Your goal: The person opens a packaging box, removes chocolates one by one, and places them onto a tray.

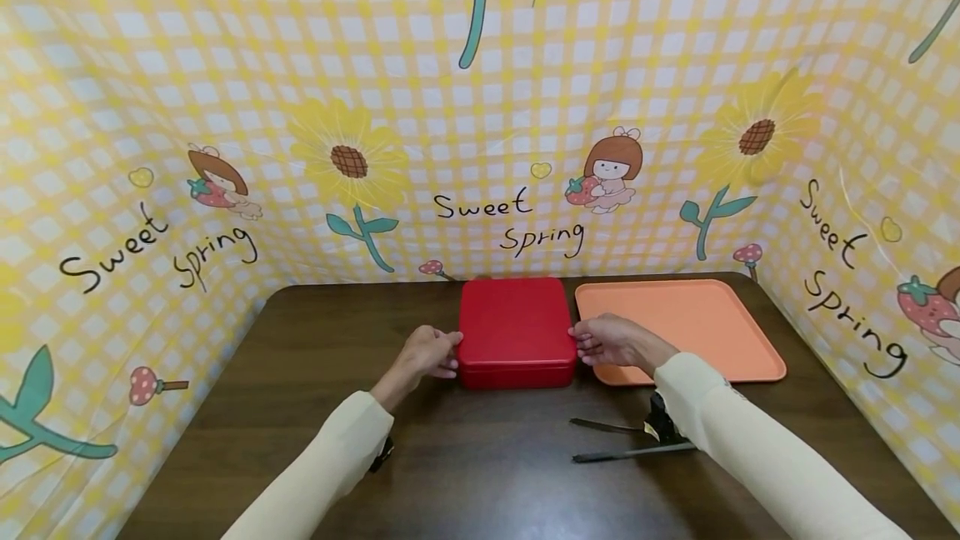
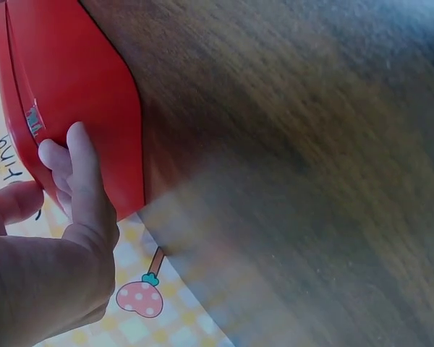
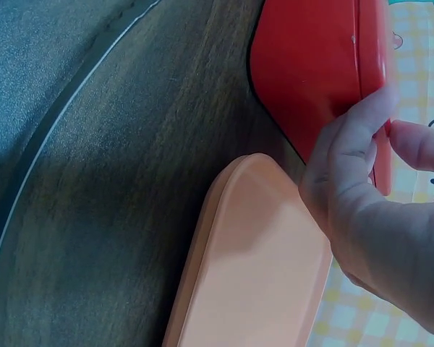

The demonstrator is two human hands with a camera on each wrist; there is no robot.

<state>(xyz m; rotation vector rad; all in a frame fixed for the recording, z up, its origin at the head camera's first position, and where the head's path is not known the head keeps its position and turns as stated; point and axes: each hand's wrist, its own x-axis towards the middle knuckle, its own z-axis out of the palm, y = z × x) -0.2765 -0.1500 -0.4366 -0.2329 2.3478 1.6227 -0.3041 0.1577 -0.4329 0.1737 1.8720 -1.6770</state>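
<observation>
A red rectangular box with a lid (image 1: pixel 514 323) sits on the dark wooden table, near its back edge. My left hand (image 1: pixel 429 352) holds the lid's left edge, thumb on top and fingers against the box's side (image 2: pixel 101 79). From the opposite side my right hand (image 1: pixel 611 340) pinches the lid's right edge, its fingers lying along the seam in the right wrist view. The lid rests on the box. A small whitish-teal patch shows at the seam by the left fingers; what it is cannot be made out. The inside of the box is hidden.
An orange tray (image 1: pixel 697 323) lies right of the box, partly under my right hand. Nearer me, a dark tong-like utensil (image 1: pixel 615 455) with two long arms lies partly hidden by the right forearm. A yellow checked cloth (image 1: pixel 420 107) hangs behind and at both sides.
</observation>
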